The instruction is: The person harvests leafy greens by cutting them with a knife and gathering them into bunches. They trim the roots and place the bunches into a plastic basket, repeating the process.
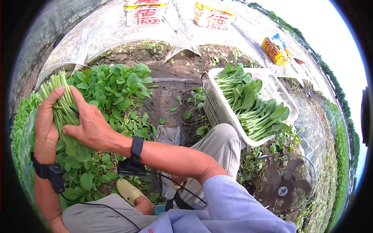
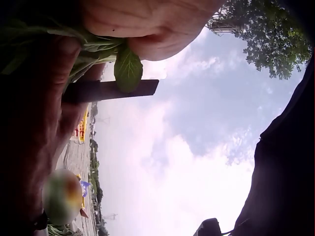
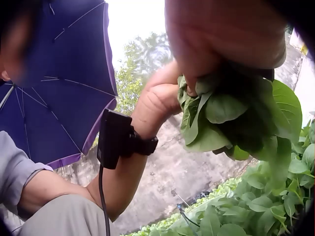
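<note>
Both hands grip a bunch of leafy greens point(image 1: 62, 101) at the left of the head view, its pale stems up and its leaves hanging down. The left hand point(image 1: 46, 126) wraps its outer side; the right hand point(image 1: 92, 126) holds the near side, thumb across the stems. A dark, flat strip point(image 2: 130, 89) sticks out by the right hand point(image 2: 152, 24) in the left wrist view; how it is held is hidden. Leaves of the bunch point(image 3: 226, 110) hang beneath the right hand point(image 3: 221, 39) in the right wrist view, the left forearm behind.
Growing greens point(image 1: 112, 87) stand before the person. A white crate point(image 1: 215, 101) with cut bunches is at the right, beside the knee, with a fan point(image 1: 285, 184) nearer. Farther off are yellow-and-white crates point(image 1: 215, 16) and plastic sheeting point(image 1: 105, 29). A blue umbrella point(image 3: 64, 93) is overhead.
</note>
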Motion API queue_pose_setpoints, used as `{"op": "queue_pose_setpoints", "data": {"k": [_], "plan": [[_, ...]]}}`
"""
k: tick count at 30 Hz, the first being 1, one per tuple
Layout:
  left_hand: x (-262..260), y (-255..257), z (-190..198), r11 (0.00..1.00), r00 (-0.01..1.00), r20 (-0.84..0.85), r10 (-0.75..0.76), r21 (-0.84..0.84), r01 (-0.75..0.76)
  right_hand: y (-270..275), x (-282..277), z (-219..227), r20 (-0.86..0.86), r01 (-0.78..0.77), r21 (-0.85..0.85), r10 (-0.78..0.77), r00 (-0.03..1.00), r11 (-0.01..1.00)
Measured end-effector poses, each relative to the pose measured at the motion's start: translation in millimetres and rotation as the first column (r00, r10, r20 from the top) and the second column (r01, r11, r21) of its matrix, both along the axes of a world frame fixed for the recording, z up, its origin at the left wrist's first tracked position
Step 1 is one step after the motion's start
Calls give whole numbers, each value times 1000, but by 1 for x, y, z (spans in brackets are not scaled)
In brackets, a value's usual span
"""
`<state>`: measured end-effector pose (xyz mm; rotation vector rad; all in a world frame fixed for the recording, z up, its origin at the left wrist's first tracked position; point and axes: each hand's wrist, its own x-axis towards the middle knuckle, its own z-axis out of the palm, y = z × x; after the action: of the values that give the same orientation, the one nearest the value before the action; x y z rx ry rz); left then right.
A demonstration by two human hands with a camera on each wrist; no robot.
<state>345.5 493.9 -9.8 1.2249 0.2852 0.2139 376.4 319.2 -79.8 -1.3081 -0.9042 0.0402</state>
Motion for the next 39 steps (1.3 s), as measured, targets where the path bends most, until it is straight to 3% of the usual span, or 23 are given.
{"op": "queue_pose_setpoints", "data": {"k": [2, 3, 4, 6, 8, 9, 12, 14, 15, 16, 17, 18, 19, 21, 23, 25, 29, 32, 33, 34, 36, 37, 39], "plan": [[5, -18, 9, 1000, 999, 54, 2, 28, -4, -9, 5, 16, 58, 53, 121, -60, 997, 991], [9, -28, 13, 999, 995, 97, 28, 33, -31, -28, 13, 27, -25, -47, 21, 47, 999, 999], [13, -37, 18, 998, 991, 128, 51, 40, -56, -31, 22, 26, 26, -30, 121, 27, 999, 992], [19, -67, 32, 998, 989, 149, -16, 64, 6, -63, 41, 42, 89, -48, 86, 40, 995, 995], [18, -120, 53, 959, 930, 244, -275, 3, 283, -112, 64, 64, 35, -151, 82, 149, 988, 985], [22, -134, 52, 959, 913, 299, -277, 146, 243, -143, 76, 78, 82, -131, 22, 129, 988, 991], [20, -181, 50, 904, 918, 184, -352, 321, 282, -256, 97, 130, 228, 191, -257, -133, 965, 947], [25, -221, 44, 844, 887, -19, -462, 299, 446, -334, 103, 171, 406, 410, -419, -237, 883, 810], [33, -240, 34, 786, 826, -120, -550, 259, 561, -373, 108, 188, 600, 541, -380, -245, 762, 751], [44, -261, 18, 723, 751, -211, -626, 204, 660, -382, 75, 200, 627, 714, -380, -404, 666, 588], [55, -287, 1, 679, 704, -286, -650, 197, 707, -425, 89, 216, 636, 724, -454, -381, 671, 519], [68, -314, -17, 634, 653, -358, -668, 187, 751, -463, 99, 219, 722, 783, -376, -373, 583, 497], [83, -339, -37, 617, 624, -429, -653, 177, 767, -490, 98, 227, 801, 857, -365, -346, 488, 363], [118, -388, -76, 621, 587, -521, -620, 132, 773, -536, 94, 226, 812, 901, -371, -391, 432, 225], [150, -426, -119, 639, 572, -553, -606, 90, 764, -552, 76, 214, 809, 911, -376, -419, 413, 172], [173, -453, -154, 784, 695, -402, -596, -102, 613, -556, 58, 206, 691, 842, -521, -511, 512, 139], [173, -478, -175, 873, 787, -429, -444, -8, 488, -562, 65, 177, 729, 805, -549, -343, 593, 223], [177, -483, -177, 915, 854, -338, -395, -69, 396, -560, 89, 167, 595, 697, -697, -407, 693, 167], [175, -483, -177, 922, 887, -267, -377, -14, 388, -563, 101, 163, 689, 737, -655, -271, 672, 164], [180, -481, -177, 924, 888, -268, -373, -18, 382, -558, 109, 167, 688, 735, -657, -265, 676, 167], [189, -474, -181, 894, 874, -203, -442, -17, 448, -536, 120, 178, 794, 793, -607, 65, 604, 51], [198, -470, -184, 881, 868, -167, -467, -1, 474, -529, 129, 181, 814, 814, -575, 164, 558, 83], [223, -459, -190, 857, 847, -158, -508, 10, 516, -511, 146, 188, 761, 772, -634, 211, 613, 44]]}}
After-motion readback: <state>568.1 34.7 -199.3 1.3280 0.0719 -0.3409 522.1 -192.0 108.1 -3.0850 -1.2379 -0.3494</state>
